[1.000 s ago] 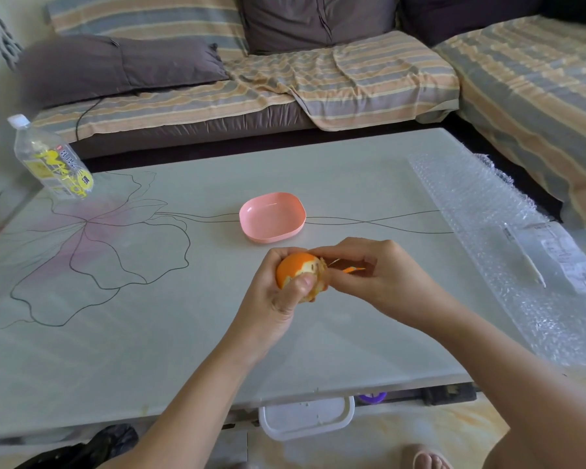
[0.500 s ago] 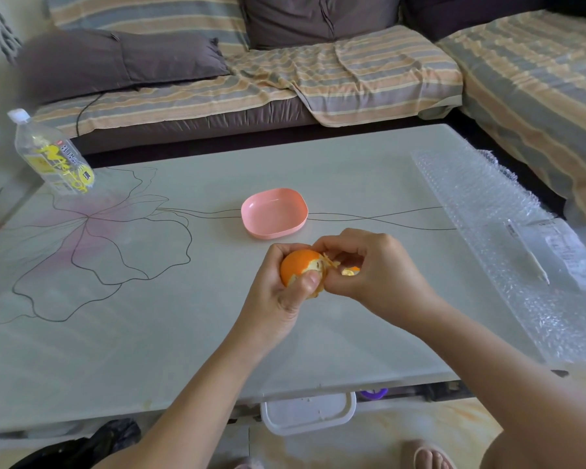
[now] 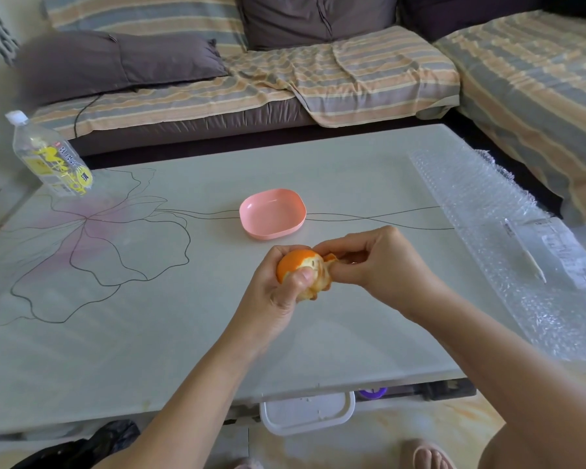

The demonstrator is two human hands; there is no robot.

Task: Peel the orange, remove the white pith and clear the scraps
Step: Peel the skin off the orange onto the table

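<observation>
A small orange (image 3: 296, 264), partly peeled on its right side, sits above the table's near middle. My left hand (image 3: 278, 292) grips it from below and the left, thumb pressed on its front. My right hand (image 3: 376, 262) is curled against the orange's right side, and its fingertips pinch a loose flap of peel (image 3: 330, 258). Pale pith shows where the skin has come away. Just beyond the hands lies an empty pink dish (image 3: 273, 213) on the table.
The pale table (image 3: 149, 316) bears a flower drawing. A plastic bottle (image 3: 51, 157) stands at its far left corner. Bubble wrap (image 3: 508, 238) with a thin stick on it covers the right side. A striped sofa runs behind. A white tub (image 3: 307, 412) sits under the near edge.
My right hand has moved back in against the orange after pulling a strip of peel out to the right. The left hand keeps its hold.
</observation>
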